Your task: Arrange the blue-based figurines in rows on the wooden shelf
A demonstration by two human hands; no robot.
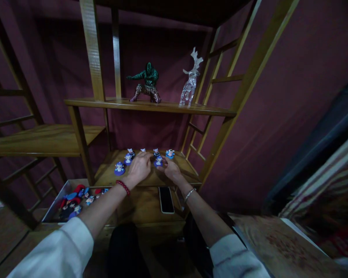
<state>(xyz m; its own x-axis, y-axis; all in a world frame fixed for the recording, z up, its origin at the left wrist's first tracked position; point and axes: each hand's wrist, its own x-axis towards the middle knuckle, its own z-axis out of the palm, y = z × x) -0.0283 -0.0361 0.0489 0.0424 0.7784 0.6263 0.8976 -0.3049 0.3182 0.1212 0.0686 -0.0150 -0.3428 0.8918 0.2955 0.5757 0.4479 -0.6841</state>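
Observation:
On the lower shelf board (104,175) my right hand (172,170) has its fingertips closed at the edge of a small figurine (158,161) with a purple round base. My left hand (139,168) is just to the left, its fingers curled and turned down; what they grip, if anything, is hidden. Behind it shows the top of a white-headed figurine (143,150). Left of that hand stand two purple-based figurines, one nearer (120,168) and one farther (128,158). A dark figurine (130,152), another dark figurine (156,152) and a blue-based figurine (169,153) form the back row.
Above, a middle shelf (168,108) carries a green crouching statue (149,79) and a clear deer (189,83). A phone (166,200) lies on the ledge in front. At lower left sits a box (53,202) of mixed figurines. Wooden posts (217,150) flank the shelf.

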